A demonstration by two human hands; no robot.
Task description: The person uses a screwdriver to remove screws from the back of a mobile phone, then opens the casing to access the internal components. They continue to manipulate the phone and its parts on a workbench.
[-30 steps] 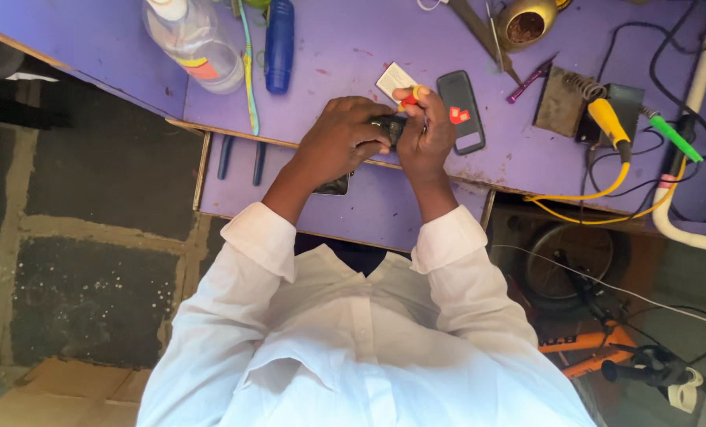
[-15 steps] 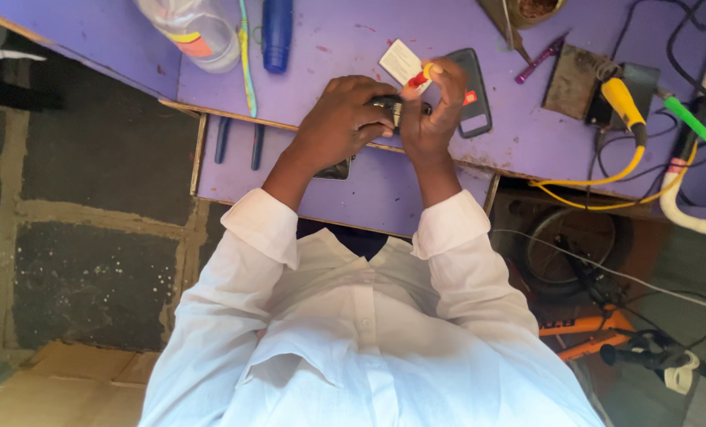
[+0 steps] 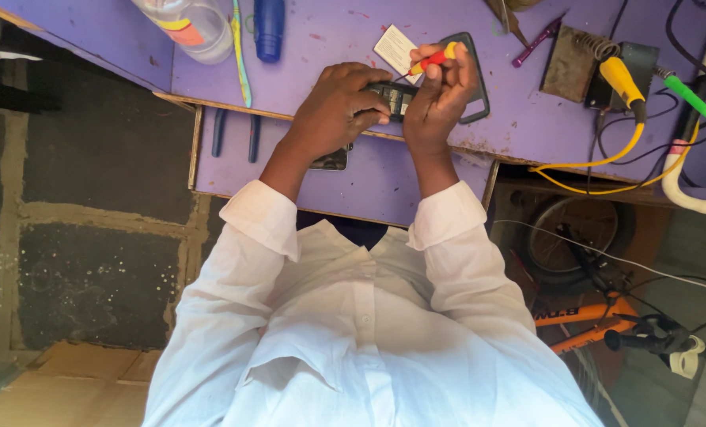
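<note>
View from above my head, looking down at the purple workbench (image 3: 353, 32). My left hand (image 3: 333, 107) is curled around a small dark phone (image 3: 392, 96), its fingers (image 3: 369, 101) wrapped over the near end so that only the far part of the device shows between my two hands. The phone lies just above the front edge of the bench, pressed between my left fingers and the heel of my right hand (image 3: 440, 95). My right hand is closed in a pinch on a small screwdriver with a red and yellow handle (image 3: 433, 59); thumb and forefinger grip the handle, and its thin shaft slants down towards the phone's top face. Whether the tip touches the phone I cannot tell.

Just beyond my right hand lie a white card (image 3: 396, 47) and a dark flat phone case (image 3: 475, 83), partly hidden by my fingers. Farther right stands a soldering iron with a yellow handle (image 3: 622, 79) on its stand, with yellow cables trailing off. At the far left are a clear plastic bottle (image 3: 191, 24) and a blue cylinder (image 3: 269, 28). A second dark device (image 3: 331, 160) lies on the lower shelf under my left wrist.
</note>
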